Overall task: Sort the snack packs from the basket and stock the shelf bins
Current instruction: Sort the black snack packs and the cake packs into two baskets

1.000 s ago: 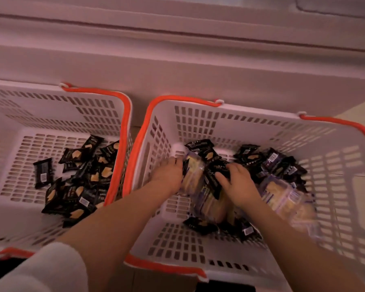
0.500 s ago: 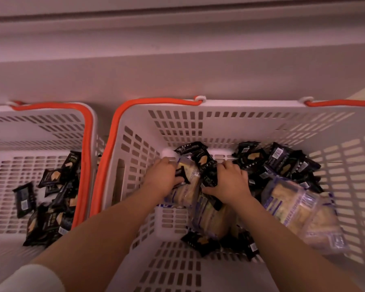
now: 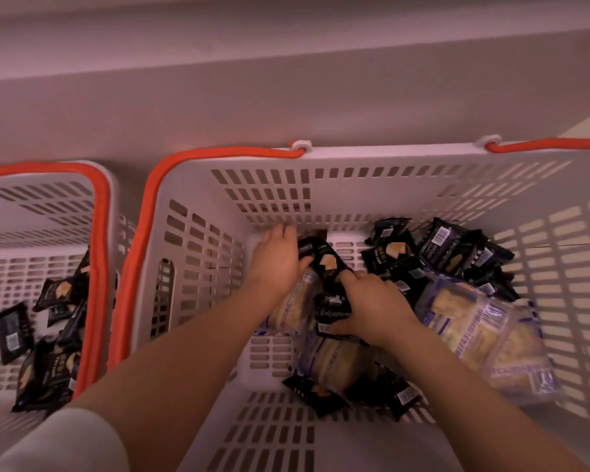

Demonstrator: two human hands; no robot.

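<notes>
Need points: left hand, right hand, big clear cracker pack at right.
left hand [image 3: 280, 264], head view, back of the hand
right hand [image 3: 375, 308], head view, back of the hand
clear cracker pack [image 3: 470, 321], head view, middle of its wrapper

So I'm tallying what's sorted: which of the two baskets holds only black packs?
The left basket: only black packs lie in it. The right basket, where both hands work, also holds clear packs.

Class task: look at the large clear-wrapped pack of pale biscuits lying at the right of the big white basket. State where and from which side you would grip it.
Grip the large clear-wrapped biscuit pack across its narrow width near the middle, coming from above. It lies flat and uncovered, its long sides look free, and the small black snack packs crowd only its far end.
</notes>
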